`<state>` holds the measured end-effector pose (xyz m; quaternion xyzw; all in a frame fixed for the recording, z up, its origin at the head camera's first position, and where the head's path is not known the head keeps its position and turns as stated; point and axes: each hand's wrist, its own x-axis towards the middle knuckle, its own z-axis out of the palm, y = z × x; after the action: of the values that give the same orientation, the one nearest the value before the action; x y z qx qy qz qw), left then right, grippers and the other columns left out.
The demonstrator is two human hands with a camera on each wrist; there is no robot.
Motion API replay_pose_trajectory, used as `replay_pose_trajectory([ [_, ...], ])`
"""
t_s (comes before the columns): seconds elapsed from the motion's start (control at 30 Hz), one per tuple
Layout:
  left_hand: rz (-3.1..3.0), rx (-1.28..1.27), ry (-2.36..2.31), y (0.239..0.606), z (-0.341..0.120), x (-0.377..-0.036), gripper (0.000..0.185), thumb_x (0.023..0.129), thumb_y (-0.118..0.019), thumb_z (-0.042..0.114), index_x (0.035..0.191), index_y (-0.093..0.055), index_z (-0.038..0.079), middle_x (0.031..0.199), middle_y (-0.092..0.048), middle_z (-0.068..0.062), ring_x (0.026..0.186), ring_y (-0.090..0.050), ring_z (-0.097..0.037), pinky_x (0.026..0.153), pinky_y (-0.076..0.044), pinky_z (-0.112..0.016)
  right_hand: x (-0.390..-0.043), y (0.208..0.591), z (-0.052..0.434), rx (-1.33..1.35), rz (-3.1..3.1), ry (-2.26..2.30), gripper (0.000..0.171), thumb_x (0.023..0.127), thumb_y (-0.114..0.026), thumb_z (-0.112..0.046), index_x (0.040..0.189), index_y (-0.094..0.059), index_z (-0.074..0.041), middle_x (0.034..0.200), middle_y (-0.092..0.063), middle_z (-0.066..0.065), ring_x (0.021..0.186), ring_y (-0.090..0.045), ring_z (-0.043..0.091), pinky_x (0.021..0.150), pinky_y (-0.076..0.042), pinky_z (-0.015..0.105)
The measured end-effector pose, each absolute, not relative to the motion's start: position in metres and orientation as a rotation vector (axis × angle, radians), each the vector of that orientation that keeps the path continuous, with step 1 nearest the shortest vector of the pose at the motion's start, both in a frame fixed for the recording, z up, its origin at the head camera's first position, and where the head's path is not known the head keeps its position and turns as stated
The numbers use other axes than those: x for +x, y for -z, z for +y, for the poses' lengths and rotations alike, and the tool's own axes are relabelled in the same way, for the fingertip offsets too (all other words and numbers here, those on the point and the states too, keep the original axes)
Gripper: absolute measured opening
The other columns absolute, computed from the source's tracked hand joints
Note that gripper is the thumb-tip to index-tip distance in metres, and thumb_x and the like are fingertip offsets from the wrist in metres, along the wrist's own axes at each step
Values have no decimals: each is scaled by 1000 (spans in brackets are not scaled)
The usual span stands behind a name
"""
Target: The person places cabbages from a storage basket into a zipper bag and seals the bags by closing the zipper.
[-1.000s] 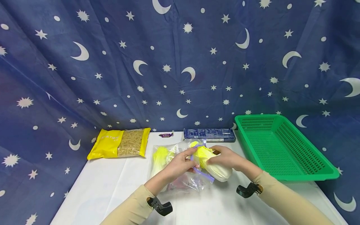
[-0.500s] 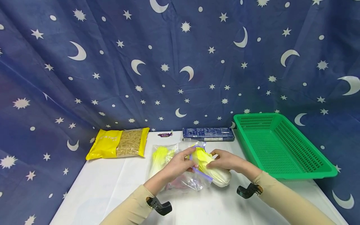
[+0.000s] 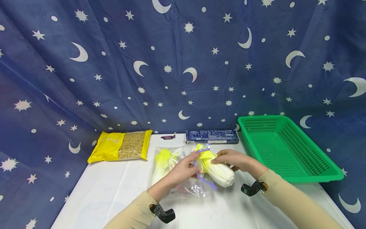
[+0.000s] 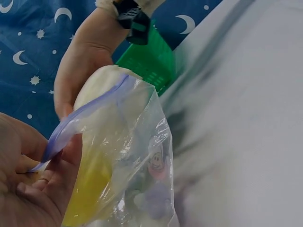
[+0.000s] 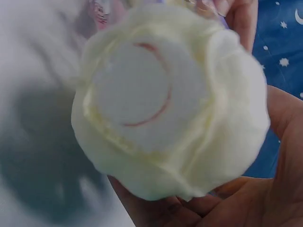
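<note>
My right hand (image 3: 234, 161) grips a plush napa cabbage (image 3: 218, 171), fingers curled round its pale body; the right wrist view shows its round white stalk end (image 5: 142, 94) facing the camera, cupped in my palm. My left hand (image 3: 183, 170) pinches the purple zip rim of a clear plastic bag (image 3: 191, 187), thumb and fingers clenched on the strip (image 4: 71, 125), holding the mouth wide. The cabbage's yellow leafy tip sits at the bag mouth, the white end outside; both are near the middle of the worktop (image 3: 114, 190), slightly toward the near edge. Inside the bag: another yellow-green leafy thing (image 3: 163, 160) and something pink, too blurred to tell

Along the far edge of the worktop: yellow pasta packet (image 3: 121, 145) toward the left corner, a small wrapped sweet (image 3: 168, 137), a dark blue box (image 3: 212, 136) lying flat. Green slotted basket (image 3: 314, 171) at the right edge, well apart from my hands
</note>
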<state>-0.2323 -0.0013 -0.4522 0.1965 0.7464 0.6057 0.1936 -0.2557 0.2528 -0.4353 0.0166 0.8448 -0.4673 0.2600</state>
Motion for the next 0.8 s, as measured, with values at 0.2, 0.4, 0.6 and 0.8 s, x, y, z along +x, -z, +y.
replay_pose_trajectory([
  [0.2,2186,616,-1645,455,1,-228,69,94,-66,4,158,-38,7,169,-20,-8,66,-57,-12,73,-62,-34,-264,437,256,85,2076,1389,54,94,-68,-43,127,-62,0,106,-66,14,88,-66,25,72,-61,38],
  [0.4,2224,652,-1619,460,3,-225,70,96,-63,4,160,-34,11,169,-18,-1,69,-61,-12,73,-61,-30,-267,442,254,141,1851,1529,55,98,-61,-42,131,-56,2,107,-66,17,87,-68,24,77,-63,38],
  [0.6,2212,644,-1659,461,5,-222,70,97,-61,3,160,-32,7,170,-17,-8,65,-55,-9,73,-61,-32,-267,448,250,202,1688,1649,58,100,-59,-38,139,-49,3,116,-61,21,91,-69,25,79,-63,41],
  [0.8,2174,616,-1711,465,7,-222,71,96,-59,-2,160,-30,7,169,-17,-5,73,-64,-12,75,-61,-30,-265,450,245,210,1575,1725,61,102,-56,-35,146,-40,4,121,-56,23,97,-67,28,85,-62,45],
])
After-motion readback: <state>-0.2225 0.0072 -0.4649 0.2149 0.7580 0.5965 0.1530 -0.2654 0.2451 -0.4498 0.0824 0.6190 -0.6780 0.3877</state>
